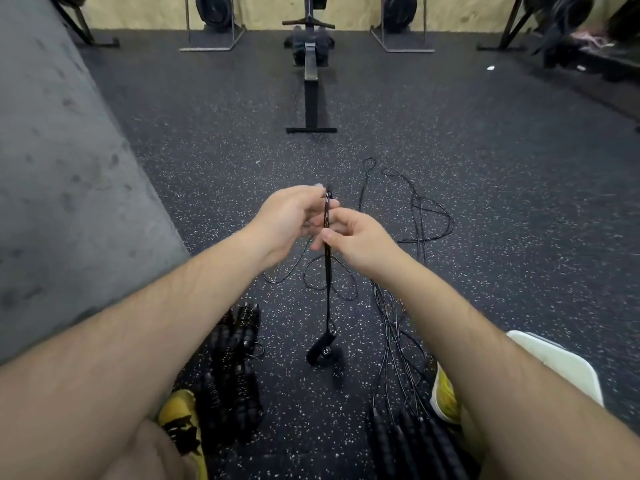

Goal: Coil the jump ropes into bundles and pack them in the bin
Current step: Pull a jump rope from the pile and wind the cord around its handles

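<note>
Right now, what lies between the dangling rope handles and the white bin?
Head view: loose black cords trail along the floor between handles and bin.

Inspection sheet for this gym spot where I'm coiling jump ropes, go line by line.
Surface: black speckled rubber floor, small white scraps far right.
Job's things: thin black jump rope held folded, its handles dangling low; loose black ropes tangled on the floor to the right; white plastic bin beside the right forearm; heaps of black ribbed handles near both feet.
Clutter: yellow shoes only.
Grippers: left hand and right hand both grip the held rope.
Cables: nothing seen apart from the ropes.
Surroundings: black rowing machine ahead; grey block on the left.
</note>
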`<action>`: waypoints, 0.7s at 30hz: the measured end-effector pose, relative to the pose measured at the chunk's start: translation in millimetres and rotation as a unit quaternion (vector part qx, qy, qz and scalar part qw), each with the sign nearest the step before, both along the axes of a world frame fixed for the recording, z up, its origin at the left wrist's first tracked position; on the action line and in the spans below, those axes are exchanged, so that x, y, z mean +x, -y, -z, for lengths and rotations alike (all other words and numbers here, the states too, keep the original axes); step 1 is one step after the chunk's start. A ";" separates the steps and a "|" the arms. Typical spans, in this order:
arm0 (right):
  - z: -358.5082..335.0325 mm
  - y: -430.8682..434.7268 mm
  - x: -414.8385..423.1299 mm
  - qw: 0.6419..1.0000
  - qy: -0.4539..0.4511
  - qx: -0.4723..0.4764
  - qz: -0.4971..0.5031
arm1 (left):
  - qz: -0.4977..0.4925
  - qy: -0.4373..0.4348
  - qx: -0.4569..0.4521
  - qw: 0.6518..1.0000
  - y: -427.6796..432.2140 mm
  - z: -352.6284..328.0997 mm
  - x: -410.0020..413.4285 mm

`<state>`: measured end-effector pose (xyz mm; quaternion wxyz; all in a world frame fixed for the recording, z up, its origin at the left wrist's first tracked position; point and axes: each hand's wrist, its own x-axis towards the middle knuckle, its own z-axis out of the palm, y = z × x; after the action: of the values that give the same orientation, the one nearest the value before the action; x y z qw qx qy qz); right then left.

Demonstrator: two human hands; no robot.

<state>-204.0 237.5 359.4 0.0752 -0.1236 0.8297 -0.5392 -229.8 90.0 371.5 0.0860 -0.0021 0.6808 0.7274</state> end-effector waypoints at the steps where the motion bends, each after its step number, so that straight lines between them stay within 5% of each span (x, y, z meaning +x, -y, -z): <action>1: 0.3 -1.8 -0.4 1.000 -0.003 -0.001 0.016 | 0.010 -0.009 -0.015 1.000 -1.8 1.0 0.4; 9: -9.3 -16.6 -8.8 0.986 0.008 -0.116 0.117 | 0.148 0.000 -0.067 0.987 -19.4 12.0 14.6; 12: -10.1 -19.0 -13.0 0.984 -0.003 -0.130 0.120 | 0.161 -0.031 -0.230 0.959 -15.1 22.2 14.2; 14: -10.6 -20.3 -15.4 0.986 -0.029 -0.114 0.121 | 0.147 -0.058 -0.334 0.929 -12.3 26.2 15.7; 18: -11.0 -29.9 -16.2 0.991 0.021 -0.083 0.104 | 0.062 -0.091 -0.279 0.954 -12.9 17.8 15.6; 21: -10.3 -38.3 -6.3 0.996 0.061 0.060 0.028 | 0.017 -0.173 -0.296 0.939 -10.0 6.2 10.6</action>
<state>-210.3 275.7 369.7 0.1177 -0.0624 0.8576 -0.4967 -219.2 100.0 365.4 -0.0252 0.1105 0.8699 0.4801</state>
